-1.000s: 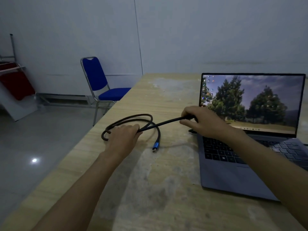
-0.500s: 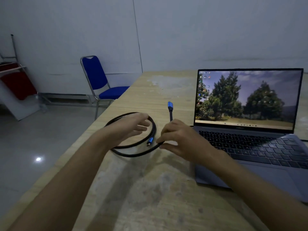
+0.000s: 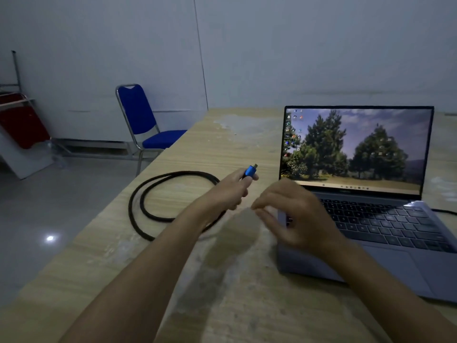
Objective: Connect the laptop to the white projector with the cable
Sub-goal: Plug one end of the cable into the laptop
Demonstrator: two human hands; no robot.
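A black cable (image 3: pixel 138 196) lies coiled in loops on the wooden table (image 3: pixel 222 134). My left hand (image 3: pixel 230 189) grips one end of it, and its blue plug (image 3: pixel 250 171) sticks up out of my fingers, pointing up and to the right. My right hand (image 3: pixel 294 214) hovers open over the left front of the grey laptop (image 3: pixel 395 263), fingers spread and holding nothing. The laptop stands open at the right, its screen (image 3: pixel 356 147) lit with a picture of trees. No white projector is in view.
A blue chair (image 3: pixel 138 120) stands beside the table's far left edge. Red folded furniture (image 3: pixel 22 120) leans on the wall at far left. A thin dark cord (image 3: pixel 445 211) leaves the laptop's right side. The table edge runs diagonally along the left, with grey floor beyond.
The blue plug has passed from my right hand to my left, which now grips it. My right hand has let go and opened near the laptop. The coil has spread wider on the table.
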